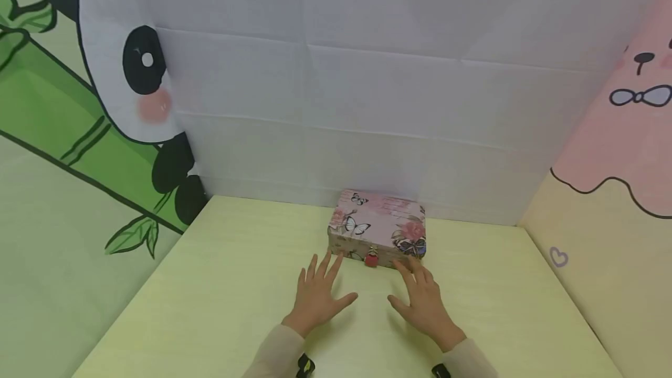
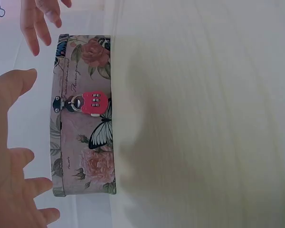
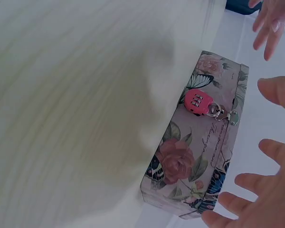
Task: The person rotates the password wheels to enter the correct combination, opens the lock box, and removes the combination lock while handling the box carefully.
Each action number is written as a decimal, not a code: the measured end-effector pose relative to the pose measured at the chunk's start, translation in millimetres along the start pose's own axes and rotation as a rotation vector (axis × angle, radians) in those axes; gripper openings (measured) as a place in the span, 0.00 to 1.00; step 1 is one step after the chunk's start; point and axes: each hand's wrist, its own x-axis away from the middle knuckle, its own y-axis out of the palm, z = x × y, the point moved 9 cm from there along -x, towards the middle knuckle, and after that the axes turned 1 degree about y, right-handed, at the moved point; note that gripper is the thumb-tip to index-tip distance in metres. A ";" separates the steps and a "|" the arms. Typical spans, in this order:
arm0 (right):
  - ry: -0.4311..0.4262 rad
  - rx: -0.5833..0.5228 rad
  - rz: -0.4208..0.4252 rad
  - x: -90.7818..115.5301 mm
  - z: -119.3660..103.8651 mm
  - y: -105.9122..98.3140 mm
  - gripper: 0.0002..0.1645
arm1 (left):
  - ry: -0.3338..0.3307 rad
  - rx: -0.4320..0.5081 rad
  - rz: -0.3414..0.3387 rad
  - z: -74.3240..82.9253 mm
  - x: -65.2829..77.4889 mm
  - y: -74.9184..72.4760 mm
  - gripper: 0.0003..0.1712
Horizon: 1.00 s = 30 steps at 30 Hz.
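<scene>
A pink box with butterflies and roses (image 1: 378,220) sits on the pale yellow table near its back edge. From the clasp at its front hangs a small red combination padlock (image 1: 371,258), whose number dials show in the left wrist view (image 2: 96,100). My left hand (image 1: 317,296) is spread in front of the box's left part, fingers straight. Across from it, my right hand (image 1: 424,302) reaches toward the front right corner with fingers extended. Neither hand holds anything. Whether the fingertips touch the box cannot be told.
A white cloth wall (image 1: 325,86) rises right behind the box. The left wall carries a panda and bamboo picture (image 1: 68,115); a pink animal figure (image 1: 625,150) is on the right wall. The yellow tabletop (image 1: 236,261) extends around the box.
</scene>
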 end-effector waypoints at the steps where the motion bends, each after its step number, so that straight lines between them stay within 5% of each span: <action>1: 0.006 -0.025 0.000 -0.9 0.0 0.4 0.42 | -0.003 0.018 0.003 0.1 -1.5 0.8 0.51; 7: 0.132 -0.242 -0.057 -8.2 9.4 10.1 0.38 | -0.023 0.167 0.005 2.6 -11.3 7.2 0.52; 13: 0.213 -0.414 -0.061 -15.9 15.8 19.5 0.30 | -0.111 0.381 -0.022 3.0 -19.2 14.6 0.53; 19: 0.268 -0.465 -0.068 -17.7 21.8 27.6 0.28 | -0.169 0.504 -0.058 1.9 -26.2 26.6 0.52; 30: 0.372 -0.513 -0.093 -23.3 34.9 43.7 0.27 | -0.178 0.641 -0.046 5.4 -41.1 42.1 0.47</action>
